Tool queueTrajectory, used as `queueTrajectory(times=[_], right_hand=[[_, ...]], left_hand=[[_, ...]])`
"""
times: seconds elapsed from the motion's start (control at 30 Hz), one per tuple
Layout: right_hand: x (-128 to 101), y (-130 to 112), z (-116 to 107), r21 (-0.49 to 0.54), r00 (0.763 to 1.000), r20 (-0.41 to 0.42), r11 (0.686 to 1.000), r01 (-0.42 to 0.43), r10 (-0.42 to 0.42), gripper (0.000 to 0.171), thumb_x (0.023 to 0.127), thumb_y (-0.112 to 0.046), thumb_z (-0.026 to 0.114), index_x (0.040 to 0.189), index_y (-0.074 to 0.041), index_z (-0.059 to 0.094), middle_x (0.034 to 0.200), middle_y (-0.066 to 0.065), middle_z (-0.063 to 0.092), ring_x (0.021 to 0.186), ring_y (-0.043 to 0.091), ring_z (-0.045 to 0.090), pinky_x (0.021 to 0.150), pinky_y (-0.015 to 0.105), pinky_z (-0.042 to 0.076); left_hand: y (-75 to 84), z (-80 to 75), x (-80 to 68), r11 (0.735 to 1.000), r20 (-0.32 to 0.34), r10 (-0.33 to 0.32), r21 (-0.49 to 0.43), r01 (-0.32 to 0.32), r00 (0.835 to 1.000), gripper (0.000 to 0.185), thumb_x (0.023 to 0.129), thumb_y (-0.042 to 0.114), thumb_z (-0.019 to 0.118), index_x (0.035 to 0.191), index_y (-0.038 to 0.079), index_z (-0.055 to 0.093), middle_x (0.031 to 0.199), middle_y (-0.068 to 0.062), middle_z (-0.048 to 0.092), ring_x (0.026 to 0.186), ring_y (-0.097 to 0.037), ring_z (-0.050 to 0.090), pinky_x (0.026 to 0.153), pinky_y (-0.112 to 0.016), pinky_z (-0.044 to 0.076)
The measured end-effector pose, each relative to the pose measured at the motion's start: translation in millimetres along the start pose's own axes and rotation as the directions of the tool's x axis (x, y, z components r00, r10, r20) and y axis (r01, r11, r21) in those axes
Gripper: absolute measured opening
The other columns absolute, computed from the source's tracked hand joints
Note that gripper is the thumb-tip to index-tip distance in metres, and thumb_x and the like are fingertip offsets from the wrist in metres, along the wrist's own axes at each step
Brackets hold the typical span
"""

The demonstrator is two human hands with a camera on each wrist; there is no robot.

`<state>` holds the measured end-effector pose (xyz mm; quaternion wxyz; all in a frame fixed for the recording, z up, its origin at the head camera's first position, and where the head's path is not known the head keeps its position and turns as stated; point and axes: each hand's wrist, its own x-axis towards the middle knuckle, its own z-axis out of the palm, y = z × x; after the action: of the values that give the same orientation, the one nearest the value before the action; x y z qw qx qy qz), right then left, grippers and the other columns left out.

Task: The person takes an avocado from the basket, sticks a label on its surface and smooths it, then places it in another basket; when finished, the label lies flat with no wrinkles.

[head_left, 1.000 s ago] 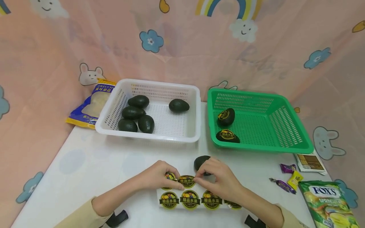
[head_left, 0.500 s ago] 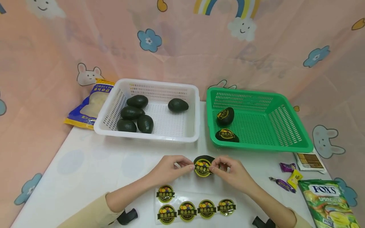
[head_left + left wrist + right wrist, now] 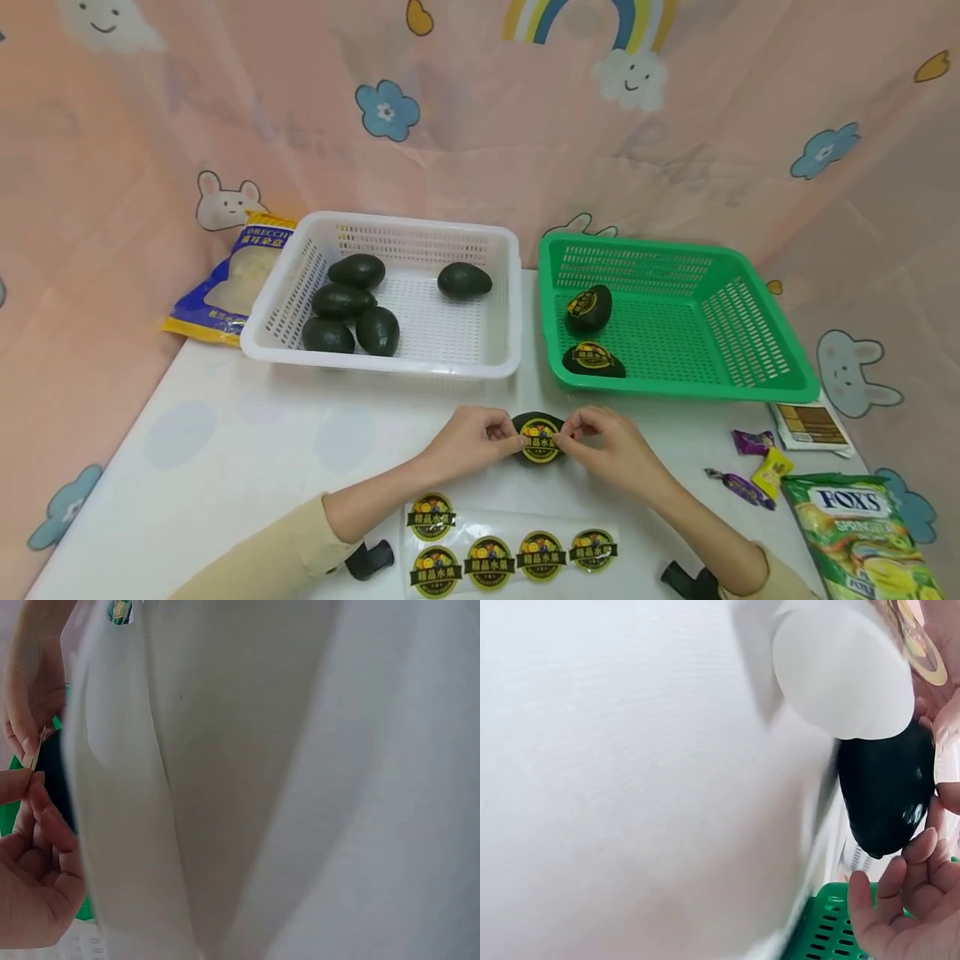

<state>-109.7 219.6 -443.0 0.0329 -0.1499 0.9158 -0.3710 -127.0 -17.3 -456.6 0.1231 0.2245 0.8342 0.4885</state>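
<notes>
A dark avocado (image 3: 538,418) lies on the white table (image 3: 225,433) in front of the baskets. A round yellow-and-black sticker (image 3: 541,442) sits over it. My left hand (image 3: 480,437) pinches the sticker's left edge and my right hand (image 3: 596,442) pinches its right edge. The right wrist view has the avocado (image 3: 885,795) close up with the sticker (image 3: 919,645) above it. A clear sheet (image 3: 510,554) with several more stickers lies near the table's front edge. The left wrist view is mostly white table, with my left hand (image 3: 34,847) at its left edge.
A white basket (image 3: 390,350) at the back left holds several plain avocados. A green basket (image 3: 750,333) at the back right holds two stickered avocados. A blue-yellow packet (image 3: 225,287) lies far left. Wrapped sweets (image 3: 753,467), a green candy bag (image 3: 862,533) and a card (image 3: 810,425) lie at right.
Both hands peeled a sticker from the sheet, carried it away from me and lowered it onto the avocado. The sheet now lies nearer to me with one sticker fewer.
</notes>
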Motion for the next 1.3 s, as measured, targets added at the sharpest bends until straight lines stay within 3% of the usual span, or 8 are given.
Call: queueTrajectory(times=[0.27, 0.47, 0.8, 0.9, 1.0, 1.13, 1.2, 1.3], right_hand=[[12, 1, -5, 0.093, 0.975, 0.068, 0.971, -0.218, 0.213, 0.036, 0.082, -0.033, 0.079, 0.076, -0.012, 0.051, 0.075, 0.000, 0.054, 0.072, 0.016, 0.054, 0.061, 0.029, 0.044], [21, 8, 4, 0.133, 0.966, 0.130, 0.962, -0.239, 0.222, 0.037, 0.088, -0.041, 0.071, 0.078, -0.012, 0.052, 0.065, -0.002, 0.045, 0.059, 0.013, 0.044, 0.053, 0.024, 0.035], [19, 23, 4, 0.093, 0.981, 0.161, 0.991, 0.095, -0.109, 0.050, 0.076, -0.032, 0.084, 0.113, -0.009, 0.059, 0.086, -0.002, 0.051, 0.064, 0.010, 0.046, 0.055, 0.023, 0.042], [18, 26, 4, 0.046, 0.970, 0.171, 0.985, 0.168, -0.173, 0.055, 0.076, -0.038, 0.083, 0.119, -0.014, 0.060, 0.089, -0.004, 0.051, 0.066, 0.009, 0.047, 0.056, 0.023, 0.044], [18, 27, 3, 0.038, 0.969, 0.179, 0.986, 0.165, -0.169, 0.053, 0.079, -0.041, 0.080, 0.121, -0.016, 0.059, 0.090, -0.003, 0.051, 0.067, 0.009, 0.047, 0.057, 0.023, 0.043], [15, 25, -5, 0.160, 0.975, 0.216, 0.987, 0.010, -0.044, 0.052, 0.087, -0.036, 0.074, 0.128, -0.009, 0.058, 0.099, 0.003, 0.056, 0.073, 0.012, 0.054, 0.062, 0.025, 0.049], [12, 23, -13, 0.346, 0.971, 0.224, 0.924, -0.164, 0.088, 0.050, 0.094, -0.033, 0.067, 0.130, -0.001, 0.055, 0.106, 0.007, 0.058, 0.079, 0.014, 0.058, 0.068, 0.026, 0.052], [4, 21, -26, 0.696, 0.929, 0.206, 0.622, -0.359, 0.306, 0.038, 0.100, -0.032, 0.056, 0.122, -0.001, 0.054, 0.108, 0.005, 0.062, 0.083, 0.012, 0.061, 0.073, 0.023, 0.054]], left_hand=[[-4.2, -1.5, 4.6, 0.997, 0.013, -0.065, 0.035, 0.064, 0.998, 0.031, 0.087, 0.036, 0.070, 0.064, 0.018, 0.061, 0.059, 0.010, 0.053, 0.055, -0.007, 0.048, 0.053, -0.023, 0.041], [-8.6, -2.2, 7.1, 0.995, 0.043, -0.095, 0.003, 0.095, 0.995, 0.031, 0.086, 0.038, 0.072, 0.064, 0.017, 0.062, 0.055, 0.009, 0.052, 0.054, -0.006, 0.047, 0.052, -0.023, 0.040], [-7.5, -2.8, 4.3, 0.997, 0.004, 0.027, 0.073, -0.027, 1.000, 0.024, 0.084, 0.035, 0.075, 0.077, 0.016, 0.061, 0.069, 0.008, 0.056, 0.063, -0.008, 0.051, 0.057, -0.022, 0.043], [-3.8, -2.7, 5.7, 0.939, 0.016, 0.245, 0.245, -0.242, 0.969, 0.032, 0.082, 0.037, 0.078, 0.102, 0.016, 0.064, 0.098, 0.002, 0.062, 0.089, -0.012, 0.058, 0.076, -0.024, 0.049], [-0.7, -2.2, 9.5, 0.797, 0.108, 0.438, 0.413, -0.441, 0.892, 0.054, 0.081, 0.040, 0.078, 0.126, 0.017, 0.060, 0.127, -0.005, 0.057, 0.116, -0.019, 0.054, 0.092, -0.032, 0.049], [-0.5, 0.2, 13.7, 0.704, 0.210, 0.481, 0.486, -0.518, 0.851, 0.059, 0.082, 0.037, 0.078, 0.134, 0.018, 0.058, 0.132, -0.007, 0.057, 0.117, -0.022, 0.056, 0.092, -0.034, 0.050], [-1.0, 1.4, 13.9, 0.705, 0.224, 0.467, 0.490, -0.513, 0.855, 0.059, 0.081, 0.034, 0.080, 0.134, 0.018, 0.058, 0.128, -0.006, 0.059, 0.113, -0.021, 0.059, 0.091, -0.032, 0.051], [0.3, 1.5, 12.5, 0.716, 0.236, 0.470, 0.463, -0.523, 0.851, 0.058, 0.080, 0.035, 0.081, 0.131, 0.018, 0.059, 0.123, -0.003, 0.061, 0.109, -0.016, 0.060, 0.091, -0.027, 0.049]])
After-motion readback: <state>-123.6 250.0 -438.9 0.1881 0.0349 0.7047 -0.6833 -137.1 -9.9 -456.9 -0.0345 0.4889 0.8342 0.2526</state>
